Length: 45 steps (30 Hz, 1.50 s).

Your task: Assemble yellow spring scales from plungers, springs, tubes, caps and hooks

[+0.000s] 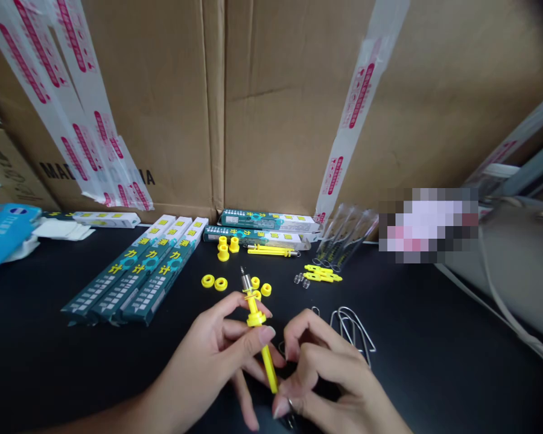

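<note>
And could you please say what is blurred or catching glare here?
Head view: a pixelated patch hides something at right; clear tubes catch pale highlights; small print on the teal boxes is unreadable; head view, bottom: the metal piece at the right hand looks blurred.

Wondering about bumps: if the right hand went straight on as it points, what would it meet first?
Probably the yellow rod in the left hand; depth is unclear, and the right hand may be touching it.

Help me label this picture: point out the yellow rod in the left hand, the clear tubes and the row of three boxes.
Yellow rod (268,364), head view: on its lower shaft.
Clear tubes (342,236), head view: on the middle tube's wall.
Row of three boxes (139,270), head view: on the middle box's printed face.
</note>
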Available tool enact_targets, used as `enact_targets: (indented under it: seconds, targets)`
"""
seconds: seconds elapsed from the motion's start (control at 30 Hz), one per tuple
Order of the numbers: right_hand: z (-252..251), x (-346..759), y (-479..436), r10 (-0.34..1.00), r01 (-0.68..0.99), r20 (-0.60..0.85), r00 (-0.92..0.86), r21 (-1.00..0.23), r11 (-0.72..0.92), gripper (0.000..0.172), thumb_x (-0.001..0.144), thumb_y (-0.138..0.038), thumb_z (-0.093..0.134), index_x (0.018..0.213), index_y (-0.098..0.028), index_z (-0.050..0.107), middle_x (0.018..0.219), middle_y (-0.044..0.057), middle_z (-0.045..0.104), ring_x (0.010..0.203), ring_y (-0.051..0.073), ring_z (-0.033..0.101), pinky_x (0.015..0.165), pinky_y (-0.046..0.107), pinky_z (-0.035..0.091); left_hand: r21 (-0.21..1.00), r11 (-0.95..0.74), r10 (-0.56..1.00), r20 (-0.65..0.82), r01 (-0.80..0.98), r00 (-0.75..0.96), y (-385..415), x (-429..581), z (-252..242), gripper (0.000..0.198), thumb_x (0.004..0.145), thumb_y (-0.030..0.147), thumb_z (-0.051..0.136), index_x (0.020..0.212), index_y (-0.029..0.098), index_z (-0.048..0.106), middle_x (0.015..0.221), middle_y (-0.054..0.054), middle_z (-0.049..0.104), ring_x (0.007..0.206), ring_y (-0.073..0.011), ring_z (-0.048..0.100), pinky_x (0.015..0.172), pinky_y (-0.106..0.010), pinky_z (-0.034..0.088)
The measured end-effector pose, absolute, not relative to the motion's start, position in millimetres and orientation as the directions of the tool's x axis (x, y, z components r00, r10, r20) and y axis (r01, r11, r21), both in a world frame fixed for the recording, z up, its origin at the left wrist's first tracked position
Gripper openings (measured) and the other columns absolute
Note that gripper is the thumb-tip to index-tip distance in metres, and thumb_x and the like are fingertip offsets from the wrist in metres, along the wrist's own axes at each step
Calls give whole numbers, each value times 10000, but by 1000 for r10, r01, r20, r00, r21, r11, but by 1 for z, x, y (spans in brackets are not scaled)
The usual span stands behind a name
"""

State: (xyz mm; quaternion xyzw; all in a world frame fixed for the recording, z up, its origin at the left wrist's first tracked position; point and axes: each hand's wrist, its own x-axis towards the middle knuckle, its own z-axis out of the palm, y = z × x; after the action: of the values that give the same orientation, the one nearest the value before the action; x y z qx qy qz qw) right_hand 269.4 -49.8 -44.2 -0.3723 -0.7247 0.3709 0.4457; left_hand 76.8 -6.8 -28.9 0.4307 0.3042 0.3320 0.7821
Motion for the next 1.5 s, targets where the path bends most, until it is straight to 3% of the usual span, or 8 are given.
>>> enact_targets:
  seconds: [0.2,0.33,0.5,0.67,0.77,0.97,1.27,1.5]
  targets:
    - [-40,266,-48,913,226,275,-301,-910,349,238,872,-280,787,690,-223,645,809,-28,596,751,141,601,688,263,483,892,383,800,-189,-242,570,-6,76,-28,398,845,398,802,1059,178,548,744,-20,789,576,-219,791,360,-162,584]
    - [-33,261,-49,947,150,96,-307,-978,148,230,834,-317,815,746,-204,635,753,-34,608,671,126,587,640,248,484,903,374,802,-200,-212,562,-5,75,-26,441,819,427,816,1058,175,544,724,-25,784,554,-214,780,349,-162,575]
    - [-35,262,-50,927,31,-44,-373,-999,-35,138,880,-199,692,919,-232,564,874,-31,619,626,90,581,587,219,525,914,353,858,-232,-199,457,-2,74,-21,512,767,450,852,1064,155,557,772,-46,784,580,-232,784,320,-172,567]
    - [-42,262,-50,915,81,1,-404,-996,37,429,773,-73,689,1091,-293,501,990,-29,658,762,117,650,628,214,518,905,365,869,-247,-219,429,-1,73,-18,504,755,424,871,1038,136,569,793,-49,784,586,-226,784,311,-164,563]
    - [-42,259,-49,911,125,-47,-410,-992,5,522,759,-104,712,1158,-308,444,980,-27,730,710,120,627,614,222,494,901,370,882,-264,-227,390,-1,74,-17,520,736,413,887,1040,133,572,850,-59,790,544,-194,767,301,-168,563]
    - [-43,253,-48,934,146,-90,-345,-988,-42,316,850,-237,690,1090,-281,489,878,-18,798,664,130,631,571,214,436,908,351,890,-248,-228,383,-1,76,-14,504,731,430,886,1006,133,584,994,-98,786,573,-208,785,300,-164,566]
    - [-46,261,-49,957,204,-77,-281,-979,-18,87,886,-296,702,873,-226,651,766,-31,690,637,106,587,555,191,440,906,342,888,-225,-248,402,2,73,-20,522,731,405,894,1024,145,550,782,-26,800,573,-234,794,313,-166,581]
    - [-43,265,-54,971,216,-84,-222,-976,-35,119,887,-372,715,908,-257,741,719,-51,673,452,67,435,397,175,350,909,343,898,-243,-238,366,1,74,-18,554,705,422,905,1022,133,553,781,-26,804,561,-213,788,320,-166,587]
